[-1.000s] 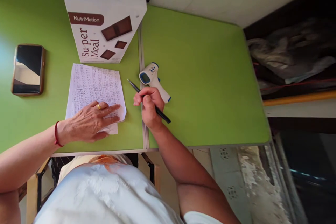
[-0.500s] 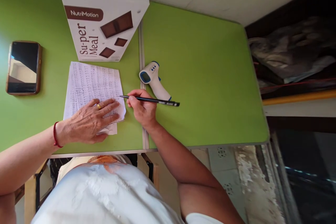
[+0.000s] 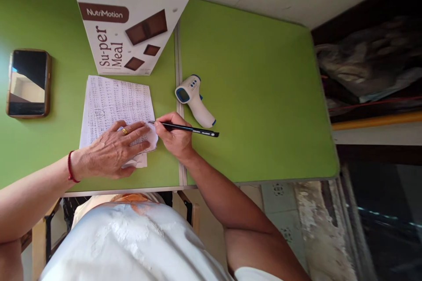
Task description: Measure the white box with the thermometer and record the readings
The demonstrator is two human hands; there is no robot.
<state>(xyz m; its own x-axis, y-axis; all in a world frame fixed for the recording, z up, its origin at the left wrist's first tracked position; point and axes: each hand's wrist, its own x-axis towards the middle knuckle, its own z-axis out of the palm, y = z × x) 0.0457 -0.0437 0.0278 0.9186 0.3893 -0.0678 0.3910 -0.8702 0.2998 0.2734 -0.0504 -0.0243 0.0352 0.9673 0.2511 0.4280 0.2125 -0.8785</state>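
Head view: black pen point(image 3: 201, 131) in pinched right fingers point(image 3: 172, 117), axis nearly crosswise, tip leftward at paper point(image 3: 121, 96) under outspread left fingers point(image 3: 137, 133)

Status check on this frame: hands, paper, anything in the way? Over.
Left hand spread on written sheets, covering some writing. Right hand gripping black pen, tip at sheets' right side. White thermometer gun beyond right hand, clear of sheets.

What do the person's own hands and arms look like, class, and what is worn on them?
The left hand is ungloved, with a gold-coloured ring on one finger and a thin red bracelet at the wrist. The right hand is ungloved, no jewellery visible; a white sleeve covers that upper arm.
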